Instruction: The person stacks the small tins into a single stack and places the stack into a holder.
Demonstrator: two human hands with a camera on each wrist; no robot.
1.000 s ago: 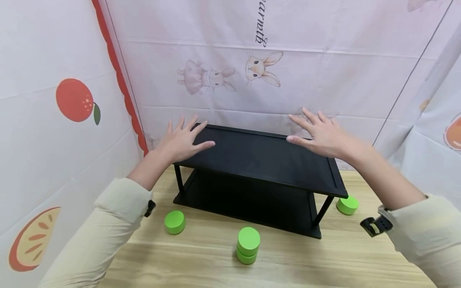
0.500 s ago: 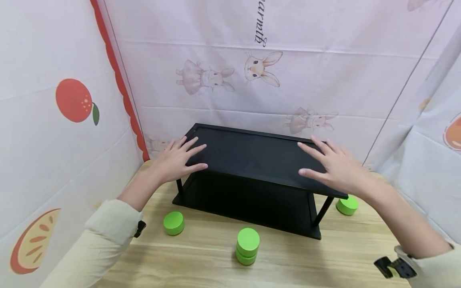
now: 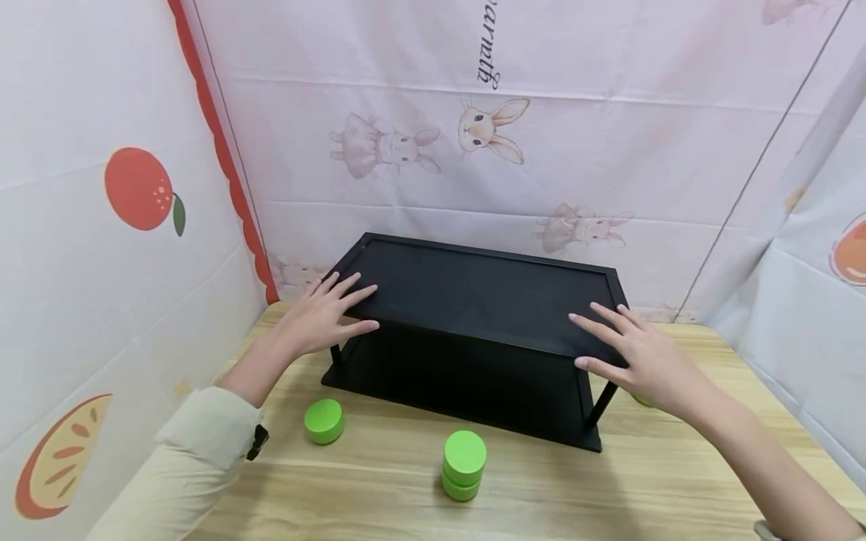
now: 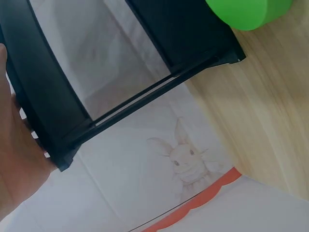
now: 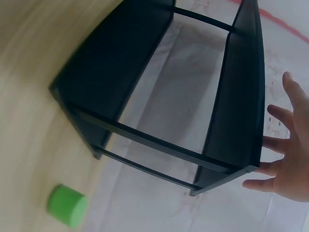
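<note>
A black two-tier shelf rack (image 3: 480,293) stands on the table. My left hand (image 3: 314,319) lies over the left end of its top board, fingers spread and straight. Over the right front corner is my right hand (image 3: 649,361), its fingers also spread. In the right wrist view, the right hand's fingertips (image 5: 260,184) reach the top board's edge; whether they press it, I cannot tell. The left wrist view has the left hand (image 4: 19,164) against the top board's outer side. Neither hand grips anything.
Before the rack sits a green cylinder (image 3: 464,454) on a thinner green disc (image 3: 461,490). Another green block (image 3: 325,421) lies front left. A further green block (image 5: 67,205) is by the right end, mostly behind the right hand in the head view. Printed cloth (image 3: 433,75) walls surround the wooden table.
Both hands have come down and toward me, from above the rack to its top board's ends. The right hand also shifted right. The rack and green blocks stay put.
</note>
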